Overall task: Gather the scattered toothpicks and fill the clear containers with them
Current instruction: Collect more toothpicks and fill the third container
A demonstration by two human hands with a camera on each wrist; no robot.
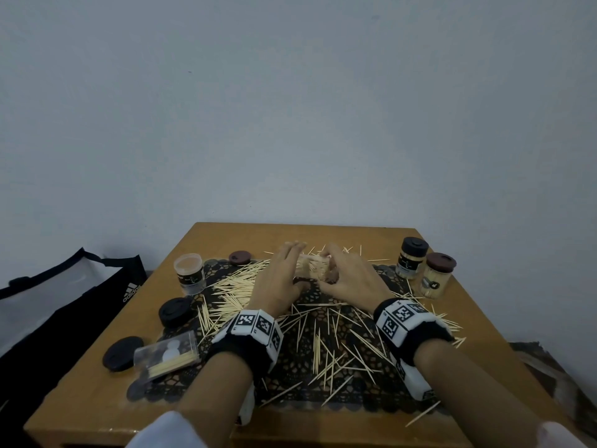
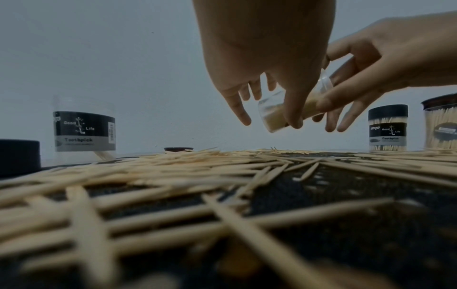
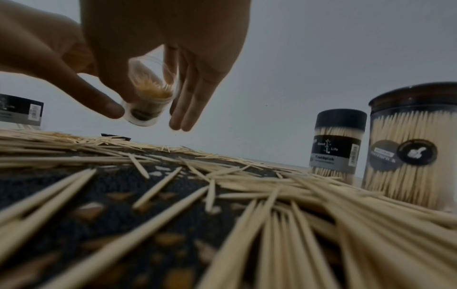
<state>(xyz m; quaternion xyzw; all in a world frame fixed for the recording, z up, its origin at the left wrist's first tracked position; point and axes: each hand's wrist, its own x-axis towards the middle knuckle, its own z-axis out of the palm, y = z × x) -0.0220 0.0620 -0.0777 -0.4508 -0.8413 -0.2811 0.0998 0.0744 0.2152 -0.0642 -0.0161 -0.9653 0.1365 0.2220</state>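
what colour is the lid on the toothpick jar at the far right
Dark reddish brown lid, beside the black-lidded jar; the head view shows it best.

We read "Good Life Toothpick" on the open jar's label (image 2: 84,131) and the black-lidded jar (image 3: 335,151); "adidas" marks the bag (image 1: 130,291).

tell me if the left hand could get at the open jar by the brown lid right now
Probably not yet: the left hand helps the right hand hold a tilted clear container of toothpicks. The path to the open jar looks clear.
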